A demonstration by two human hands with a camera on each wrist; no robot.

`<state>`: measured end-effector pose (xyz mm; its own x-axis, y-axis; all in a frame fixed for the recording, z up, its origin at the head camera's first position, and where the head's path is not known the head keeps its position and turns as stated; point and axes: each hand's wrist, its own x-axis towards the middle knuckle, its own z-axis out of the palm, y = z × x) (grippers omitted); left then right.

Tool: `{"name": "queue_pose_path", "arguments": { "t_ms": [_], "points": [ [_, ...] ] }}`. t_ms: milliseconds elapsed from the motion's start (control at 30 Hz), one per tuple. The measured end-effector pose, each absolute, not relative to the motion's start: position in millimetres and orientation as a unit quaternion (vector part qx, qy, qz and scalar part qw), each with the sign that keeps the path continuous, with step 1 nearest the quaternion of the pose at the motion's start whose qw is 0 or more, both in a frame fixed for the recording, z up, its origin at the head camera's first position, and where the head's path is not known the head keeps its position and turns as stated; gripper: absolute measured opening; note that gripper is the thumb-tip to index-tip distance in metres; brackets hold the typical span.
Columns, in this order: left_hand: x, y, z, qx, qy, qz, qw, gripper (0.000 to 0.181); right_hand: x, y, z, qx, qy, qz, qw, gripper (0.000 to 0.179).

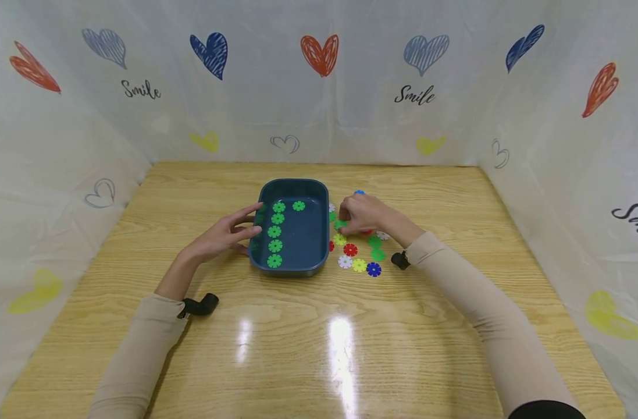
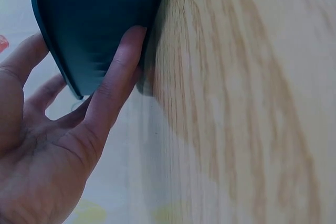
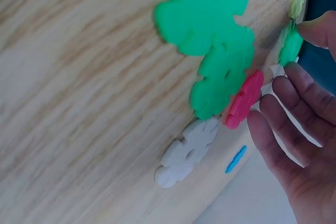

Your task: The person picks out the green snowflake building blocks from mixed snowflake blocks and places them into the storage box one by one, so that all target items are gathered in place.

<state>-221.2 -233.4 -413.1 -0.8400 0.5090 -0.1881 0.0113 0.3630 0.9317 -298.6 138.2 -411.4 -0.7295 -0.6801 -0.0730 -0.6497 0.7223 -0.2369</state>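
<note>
A dark blue rectangular tray (image 1: 300, 250) stands on the table, holding several green snowflake-shaped discs (image 1: 274, 231) in a column along its left side and one more green disc (image 1: 298, 206) near the far end. My left hand (image 1: 224, 234) rests against the tray's left wall with fingers spread; in the left wrist view, the thumb (image 2: 118, 72) touches the outer side. Right of the tray, my right hand (image 1: 364, 213) pinches a green disc (image 3: 290, 45) between thumb and forefinger, low over the loose discs. Its other fingers are loosely bent beside a red disc (image 3: 245, 99).
Loose discs lie around the right hand: red (image 1: 350, 249), white (image 1: 345, 262), yellow (image 1: 359, 265), dark blue (image 1: 373, 269) and green (image 1: 377, 255). White curtains (image 1: 319, 116) printed with hearts enclose the wooden table (image 1: 277, 331) at the back and sides.
</note>
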Motion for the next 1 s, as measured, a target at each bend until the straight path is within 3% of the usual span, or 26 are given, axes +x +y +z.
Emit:
{"name": "queue_pose_path", "arguments": {
  "t_ms": [1000],
  "points": [
    [-220,-233,-411,0.166,0.788,0.546,0.231,0.068,-304,135,-352,-0.371,0.925,-0.076,0.042,0.03]
  ]
}}
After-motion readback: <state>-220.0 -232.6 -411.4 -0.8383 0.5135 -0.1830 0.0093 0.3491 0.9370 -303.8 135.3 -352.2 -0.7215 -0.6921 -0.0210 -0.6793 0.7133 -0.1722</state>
